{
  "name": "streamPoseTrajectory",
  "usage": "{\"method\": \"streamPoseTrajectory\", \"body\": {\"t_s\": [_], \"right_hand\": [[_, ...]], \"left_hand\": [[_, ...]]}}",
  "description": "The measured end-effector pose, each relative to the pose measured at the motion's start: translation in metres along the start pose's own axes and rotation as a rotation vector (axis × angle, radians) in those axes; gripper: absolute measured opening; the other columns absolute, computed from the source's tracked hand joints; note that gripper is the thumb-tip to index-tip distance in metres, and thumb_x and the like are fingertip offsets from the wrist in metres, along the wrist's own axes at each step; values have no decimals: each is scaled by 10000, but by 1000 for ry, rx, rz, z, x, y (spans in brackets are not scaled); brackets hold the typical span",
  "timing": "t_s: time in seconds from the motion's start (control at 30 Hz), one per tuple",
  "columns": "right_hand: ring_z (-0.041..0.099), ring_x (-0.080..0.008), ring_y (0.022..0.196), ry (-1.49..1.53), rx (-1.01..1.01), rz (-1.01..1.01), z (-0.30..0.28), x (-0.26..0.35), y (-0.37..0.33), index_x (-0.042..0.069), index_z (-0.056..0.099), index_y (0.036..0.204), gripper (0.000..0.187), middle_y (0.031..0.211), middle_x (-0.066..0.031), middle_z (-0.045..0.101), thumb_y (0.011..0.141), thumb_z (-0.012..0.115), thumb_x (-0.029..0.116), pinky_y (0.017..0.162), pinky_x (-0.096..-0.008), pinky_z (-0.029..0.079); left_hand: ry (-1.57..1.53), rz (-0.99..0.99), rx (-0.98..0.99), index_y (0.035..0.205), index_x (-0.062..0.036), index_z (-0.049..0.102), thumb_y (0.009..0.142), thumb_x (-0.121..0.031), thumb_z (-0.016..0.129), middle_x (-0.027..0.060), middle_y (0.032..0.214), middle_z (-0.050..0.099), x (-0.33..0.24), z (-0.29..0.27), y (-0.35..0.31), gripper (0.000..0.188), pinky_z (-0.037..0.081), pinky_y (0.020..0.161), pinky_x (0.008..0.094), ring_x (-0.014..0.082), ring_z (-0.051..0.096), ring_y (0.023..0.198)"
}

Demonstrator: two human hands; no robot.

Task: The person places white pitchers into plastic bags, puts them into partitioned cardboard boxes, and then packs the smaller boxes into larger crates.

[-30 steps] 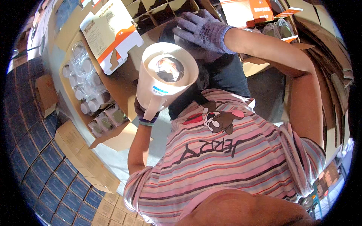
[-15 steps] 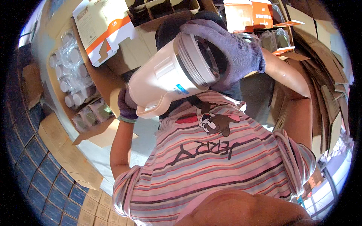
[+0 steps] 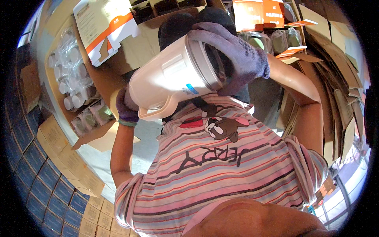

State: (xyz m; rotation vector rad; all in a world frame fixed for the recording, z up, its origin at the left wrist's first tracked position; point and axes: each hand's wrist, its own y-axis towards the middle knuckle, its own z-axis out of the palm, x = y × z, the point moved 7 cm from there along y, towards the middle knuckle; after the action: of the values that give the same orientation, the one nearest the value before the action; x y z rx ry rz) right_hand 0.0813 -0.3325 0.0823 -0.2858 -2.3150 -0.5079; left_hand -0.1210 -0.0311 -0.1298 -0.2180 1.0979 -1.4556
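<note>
Across my lap lies a large cream jug, tilted, its lid end up to the right and its base down to the left. A loop handle sticks out from its near side, and a small blue label is on the wall. My right hand, in a grey-purple glove, wraps round the dark see-through lid at the top end. My left hand, gloved as well, cups the base; its fingers are partly hidden behind the jug.
On the left stands an open carton with several plastic-wrapped, white-capped containers. A white-and-orange box lies over its edge. More orange boxes and wrapped items are at the back right. Flattened cardboard stacks on the right; small boxes fill the lower left.
The ridged threads below the lid no longer show; the lid end now looks smooth, with a grey band. Jug and both hands have shifted slightly left.
</note>
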Motion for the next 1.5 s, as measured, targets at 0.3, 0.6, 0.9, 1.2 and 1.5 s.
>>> {"method": "streamPoseTrajectory", "body": {"t_s": [0.3, 0.6, 0.9, 1.2, 1.5], "right_hand": [[438, -320, 1216, 108, -134, 54, -21, -24, -16, 13, 306, 1392, 1061, 1331, -187, 430, 514, 832, 292, 1038, -386, 347], [356, -193, 1297, 491, -60, 411, -38, -82, -73, 43, 210, 1456, 713, 1418, -145, 380, 888, 592, 242, 1080, -320, 293], [526, -152, 1121, 978, -650, 218, 6, -100, -55, 23, 219, 1440, 555, 1251, -132, 515, 980, 431, 248, 869, -265, 470], [383, -209, 1285, 471, -572, 652, 6, -156, -118, -1, 228, 1439, 534, 1450, -180, 304, 1003, 300, 300, 1075, -333, 306], [99, -266, 1408, 656, -540, 458, 0, -83, -96, -30, 57, 1449, 765, 1492, -208, 148, 835, 468, 168, 1140, -353, 92]], "left_hand": [[7, 42, 229, 1283, 5, 463, 903, -380, 492, 157, 1272, 518, -17, 75, -17, 542, 378, 1011, 402, 282, 491, 1170], [332, 34, 176, 1307, 21, 420, 912, -445, 471, 152, 1292, 499, -16, 120, 3, 613, 414, 984, 405, 278, 500, 1165], [448, 60, 62, 1267, -43, 485, 914, -420, 456, 118, 1261, 529, -17, 149, 3, 518, 440, 949, 424, 287, 510, 1152], [497, 162, 32, 1289, 41, 434, 899, -413, 499, 155, 1255, 524, -2, 146, 0, 602, 438, 952, 408, 284, 514, 1147], [599, 158, 246, 1315, 8, 421, 875, -496, 524, 140, 1294, 498, -7, 158, 1, 677, 396, 1006, 405, 285, 488, 1176]]}}
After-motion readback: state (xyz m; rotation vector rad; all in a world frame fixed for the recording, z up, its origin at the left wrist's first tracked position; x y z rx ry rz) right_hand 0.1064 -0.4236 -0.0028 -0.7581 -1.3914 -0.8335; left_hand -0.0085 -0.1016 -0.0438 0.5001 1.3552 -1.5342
